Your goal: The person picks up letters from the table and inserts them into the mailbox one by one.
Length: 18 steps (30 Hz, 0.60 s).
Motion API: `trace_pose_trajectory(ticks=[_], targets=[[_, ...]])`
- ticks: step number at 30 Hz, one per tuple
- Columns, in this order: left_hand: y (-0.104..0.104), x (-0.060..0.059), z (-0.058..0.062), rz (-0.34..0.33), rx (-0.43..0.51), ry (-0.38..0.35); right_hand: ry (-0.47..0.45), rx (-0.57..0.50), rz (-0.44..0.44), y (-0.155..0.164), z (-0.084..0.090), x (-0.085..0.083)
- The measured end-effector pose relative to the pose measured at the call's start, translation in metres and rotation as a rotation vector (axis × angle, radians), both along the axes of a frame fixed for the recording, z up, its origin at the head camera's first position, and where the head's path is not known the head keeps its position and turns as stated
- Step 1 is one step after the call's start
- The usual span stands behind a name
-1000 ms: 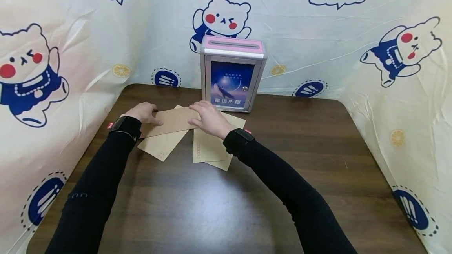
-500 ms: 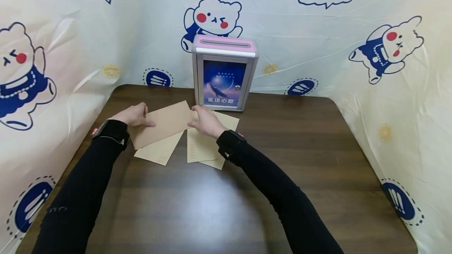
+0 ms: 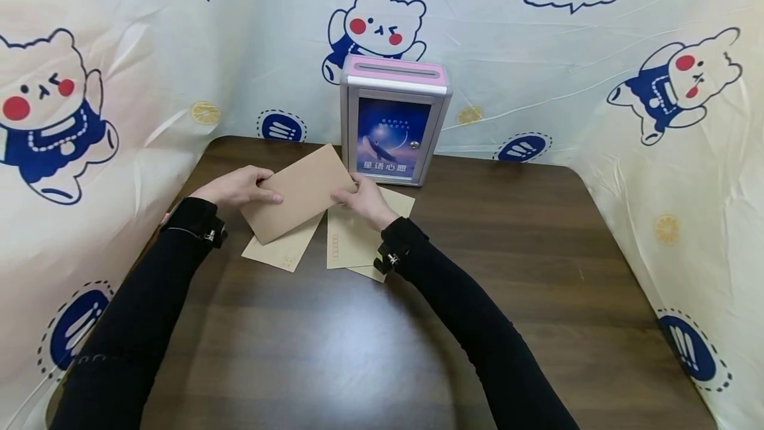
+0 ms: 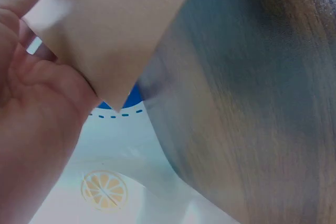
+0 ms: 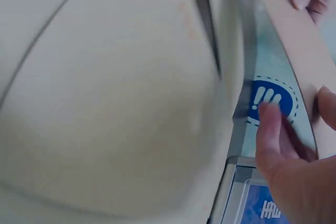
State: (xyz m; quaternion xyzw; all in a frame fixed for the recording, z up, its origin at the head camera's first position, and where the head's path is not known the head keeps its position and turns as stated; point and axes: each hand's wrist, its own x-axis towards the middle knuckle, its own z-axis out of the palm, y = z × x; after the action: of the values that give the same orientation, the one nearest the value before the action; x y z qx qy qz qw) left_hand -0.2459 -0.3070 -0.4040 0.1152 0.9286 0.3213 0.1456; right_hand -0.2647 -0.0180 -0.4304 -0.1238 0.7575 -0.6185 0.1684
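Observation:
A brown envelope (image 3: pixel 304 191) is tilted up off the table between both hands. My left hand (image 3: pixel 239 188) pinches its left end, thumb on the near face. On its right end, my right hand (image 3: pixel 367 201) has the thumb in front and the fingers behind, as the right wrist view also shows. Beneath it lie paler envelopes: one at the left (image 3: pixel 286 251), and overlapping ones at the right (image 3: pixel 355 237), partly covered by the right hand. In the left wrist view, a corner of the brown envelope (image 4: pixel 115 51) points down beside the left palm (image 4: pixel 47 98).
Behind the envelopes stands a silver box (image 3: pixel 394 131) with a pink top, a slot in that top and a blue picture on its door. The dark wooden table (image 3: pixel 507 271) extends to the front and right. A printed cloth (image 3: pixel 507 52) hangs around its back and sides.
Both hands have lifted the brown envelope from nearly flat to tilted up, its upper corner now near the box. The right hand's fingers have gone behind its edge. The head view shifted slightly.

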Motion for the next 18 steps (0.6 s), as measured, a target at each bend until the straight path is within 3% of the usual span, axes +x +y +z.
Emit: trace_pose_trajectory(ticks=[4, 8, 13, 18], targets=[[0.001, 0.001, 0.002, 0.0, 0.021, 0.008, -0.227, -0.271, -0.009, 0.002, 0.01, 0.004], [0.003, -0.001, 0.007, -0.015, 0.022, -0.009, -0.303, -0.388, -0.038, 0.011, 0.028, 0.009], [0.01, -0.004, 0.016, -0.054, 0.042, 0.0, -0.219, -0.433, -0.056, 0.028, 0.055, 0.018], [0.028, -0.007, 0.025, -0.099, 0.034, 0.073, 0.013, -0.369, -0.031, 0.043, 0.074, 0.03]])
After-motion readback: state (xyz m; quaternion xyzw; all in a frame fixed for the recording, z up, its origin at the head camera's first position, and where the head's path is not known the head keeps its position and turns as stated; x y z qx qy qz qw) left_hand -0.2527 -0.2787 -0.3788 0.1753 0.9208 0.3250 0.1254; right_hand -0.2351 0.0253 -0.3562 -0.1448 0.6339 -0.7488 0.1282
